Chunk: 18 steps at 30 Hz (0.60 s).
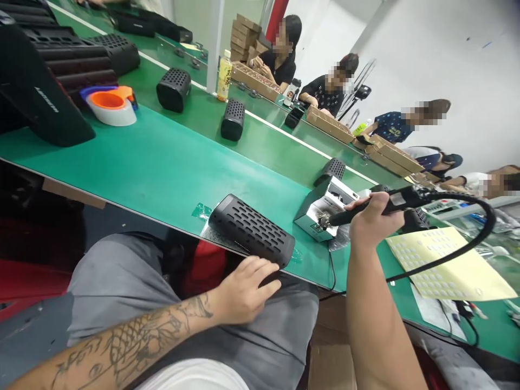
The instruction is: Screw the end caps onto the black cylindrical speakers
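My left hand (244,290) rests on my lap below the table's front edge, fingers loosely spread, fingertips touching the near end of a black perforated speaker case (252,230) that lies on the green table (162,168). My right hand (371,219) is closed around a black soldering-iron handle (390,205) with a thick black cable (467,238). The iron's tip points left at a silver metal stand (325,208).
More black speaker cases (174,89) stand on the green belt. An orange and white tape dispenser (111,105) sits left, a yellow sticker sheet (447,260) right. Several seated people work at cardboard trays (329,123) across the line. A bottle (224,76) stands mid-table.
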Tool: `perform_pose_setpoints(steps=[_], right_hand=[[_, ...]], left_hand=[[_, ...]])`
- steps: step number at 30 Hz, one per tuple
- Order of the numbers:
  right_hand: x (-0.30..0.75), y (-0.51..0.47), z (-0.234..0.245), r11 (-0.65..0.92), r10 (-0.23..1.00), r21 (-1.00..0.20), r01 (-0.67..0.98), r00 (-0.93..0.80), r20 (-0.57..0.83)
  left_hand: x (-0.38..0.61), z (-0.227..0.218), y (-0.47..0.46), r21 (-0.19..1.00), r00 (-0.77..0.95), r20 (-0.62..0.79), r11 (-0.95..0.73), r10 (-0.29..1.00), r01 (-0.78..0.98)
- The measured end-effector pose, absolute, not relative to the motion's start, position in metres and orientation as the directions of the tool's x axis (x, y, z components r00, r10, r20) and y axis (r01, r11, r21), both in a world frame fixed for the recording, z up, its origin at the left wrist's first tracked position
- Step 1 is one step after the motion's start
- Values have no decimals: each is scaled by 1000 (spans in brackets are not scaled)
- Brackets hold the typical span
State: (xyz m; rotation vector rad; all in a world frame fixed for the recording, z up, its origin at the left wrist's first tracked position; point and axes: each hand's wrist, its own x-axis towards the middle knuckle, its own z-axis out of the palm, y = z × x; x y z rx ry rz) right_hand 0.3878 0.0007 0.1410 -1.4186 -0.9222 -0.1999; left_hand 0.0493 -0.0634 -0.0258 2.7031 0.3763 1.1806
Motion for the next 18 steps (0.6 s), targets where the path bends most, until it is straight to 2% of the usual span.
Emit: perform_pose_setpoints(steps=[3, 8, 13, 18], right_hand=[[390, -1, 129, 268, 333, -730, 628, 651, 682], [378, -6, 136, 324, 358, -768, 552, 680, 640], [342, -30, 156, 475, 410, -761, 442, 654, 636], [296, -51, 167, 563, 624, -802, 200, 533, 571]], left_hand=[[51, 24, 3, 126, 817, 541, -980, 198, 154], [58, 76, 72, 114, 923, 203, -944, 328, 311], [67, 80, 66, 36, 833, 140, -844, 535, 536], [67, 81, 59, 51, 819, 122, -827, 561, 559]])
